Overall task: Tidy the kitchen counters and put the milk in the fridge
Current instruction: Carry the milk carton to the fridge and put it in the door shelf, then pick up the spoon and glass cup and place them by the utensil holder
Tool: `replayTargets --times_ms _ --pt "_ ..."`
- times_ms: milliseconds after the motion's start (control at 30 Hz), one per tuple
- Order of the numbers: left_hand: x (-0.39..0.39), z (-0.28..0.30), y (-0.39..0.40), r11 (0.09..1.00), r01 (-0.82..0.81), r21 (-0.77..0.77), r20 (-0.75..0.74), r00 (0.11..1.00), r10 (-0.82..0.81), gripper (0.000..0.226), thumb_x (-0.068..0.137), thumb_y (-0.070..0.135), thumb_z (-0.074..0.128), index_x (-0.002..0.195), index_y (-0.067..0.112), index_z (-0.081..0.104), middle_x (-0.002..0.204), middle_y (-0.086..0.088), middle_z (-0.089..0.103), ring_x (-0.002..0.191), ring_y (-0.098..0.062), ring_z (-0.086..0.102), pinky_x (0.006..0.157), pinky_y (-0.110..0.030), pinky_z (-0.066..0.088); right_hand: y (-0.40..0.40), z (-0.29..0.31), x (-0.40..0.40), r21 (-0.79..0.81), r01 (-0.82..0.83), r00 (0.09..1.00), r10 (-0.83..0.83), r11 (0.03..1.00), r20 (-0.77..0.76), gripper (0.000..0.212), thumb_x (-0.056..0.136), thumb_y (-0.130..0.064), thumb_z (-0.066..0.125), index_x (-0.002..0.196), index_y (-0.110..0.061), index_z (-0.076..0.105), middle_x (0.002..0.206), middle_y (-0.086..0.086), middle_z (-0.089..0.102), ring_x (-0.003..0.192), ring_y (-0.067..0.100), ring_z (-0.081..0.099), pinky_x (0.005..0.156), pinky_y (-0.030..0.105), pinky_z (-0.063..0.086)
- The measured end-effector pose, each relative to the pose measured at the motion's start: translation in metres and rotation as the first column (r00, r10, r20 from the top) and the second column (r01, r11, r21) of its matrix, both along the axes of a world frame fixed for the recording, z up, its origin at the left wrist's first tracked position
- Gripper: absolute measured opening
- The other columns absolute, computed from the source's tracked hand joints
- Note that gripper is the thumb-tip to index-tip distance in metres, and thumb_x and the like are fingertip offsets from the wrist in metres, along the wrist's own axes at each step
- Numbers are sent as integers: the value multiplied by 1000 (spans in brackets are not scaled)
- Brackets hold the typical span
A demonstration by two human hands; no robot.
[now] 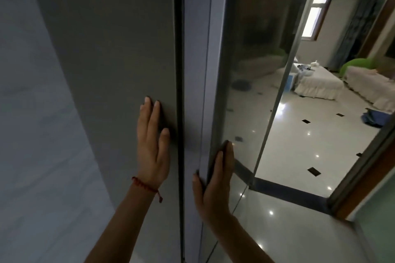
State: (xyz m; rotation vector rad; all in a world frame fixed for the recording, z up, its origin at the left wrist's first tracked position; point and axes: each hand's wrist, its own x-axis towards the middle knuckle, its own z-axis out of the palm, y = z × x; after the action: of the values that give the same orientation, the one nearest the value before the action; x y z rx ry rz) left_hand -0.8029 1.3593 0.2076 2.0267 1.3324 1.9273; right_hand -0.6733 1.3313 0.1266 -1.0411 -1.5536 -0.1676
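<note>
Two grey fridge doors fill the left and middle of the view, split by a dark vertical seam (179, 92) running from twelve o'clock down to six. The left hand (152, 145) lies flat and open on the left fridge door (111, 60), fingers straight and pointing up, just to the nine o'clock side of the seam; a red bead bracelet (145, 186) circles its wrist. The right hand (215, 179) wraps the outer edge of the right fridge door (197, 70), thumb on the door's front face and the fingers laid along its glossy dark side, so it grips the door edge. That right door stands a little ajar, its front face angled away from the left one. No milk is visible anywhere; the fridge interior is hidden. Toward three o'clock a polished white tiled floor (299, 145) with small black insets stretches to white-covered furniture (316, 83) and a bright window (312, 21) at two o'clock.
</note>
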Motion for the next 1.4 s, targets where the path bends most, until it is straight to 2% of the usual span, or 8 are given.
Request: replayTargets --times_ms 267,400,533,700,867,1000,1133,1400 --pt "1 0 -3 999 28 -37 -27 999 -29 54 92 35 31 139 17 13 151 -2 10 142 -18 10 118 -36 13 -6 1 16 -85 -62 996 67 994 56 71 91 -53 36 144 -33 -7 155 -11 -13 145 14 1 118 27 14" --pt "5 12 -27 1000 -19 -9 -25 1000 18 53 90 31 40 136 6 31 146 -10 26 137 -23 25 115 -35 24 -31 -1 55 -245 -151 988 143 958 -50 53 92 -53 33 140 -46 12 153 -12 16 140 3 20 113 17 24" --pt "42 13 -65 956 19 293 -100 995 11 35 92 18 42 117 -6 48 127 -25 47 122 -34 40 109 -36 33 -70 -21 113 -386 34 993 -74 922 -89 43 91 -51 35 133 -44 30 143 3 42 134 2 34 107 11 30" --pt "122 -25 -102 892 438 109 -249 881 -402 30 93 29 40 113 8 48 113 -4 54 108 -20 50 95 -33 43 -161 -63 200 -629 307 922 -386 714 13 66 85 -65 27 126 -20 51 136 4 51 127 13 45 102 30 39" --pt "204 -111 -132 626 568 -534 -222 620 -752 65 86 62 29 117 13 57 113 -13 64 108 -14 54 95 -35 41 -297 -127 275 -842 388 737 -675 376 38 38 91 -29 51 127 -16 51 134 6 51 124 21 48 98 29 37" --pt "259 -194 -173 395 373 -840 -168 513 -842 56 79 47 47 111 4 63 115 -17 65 110 -28 59 98 -40 45 -421 -174 305 -949 279 502 -865 150 11 36 91 -18 53 126 -13 52 132 13 54 117 27 54 92 31 41" --pt "311 -249 -238 245 169 -955 -174 353 -919 32 87 16 58 116 4 60 123 -16 60 116 -30 55 102 -37 42 -537 -211 307 -991 134 288 -958 26 14 35 91 -18 52 126 -14 52 133 13 54 117 28 54 93 32 43" --pt "409 -293 -374 161 -51 -986 -153 -122 -981 35 94 18 44 124 4 52 135 -11 52 123 -22 50 102 -23 32 -700 -242 270 -993 -117 -124 -992 -14 28 36 91 -12 51 126 -7 51 126 20 58 114 32 56 91 33 44"
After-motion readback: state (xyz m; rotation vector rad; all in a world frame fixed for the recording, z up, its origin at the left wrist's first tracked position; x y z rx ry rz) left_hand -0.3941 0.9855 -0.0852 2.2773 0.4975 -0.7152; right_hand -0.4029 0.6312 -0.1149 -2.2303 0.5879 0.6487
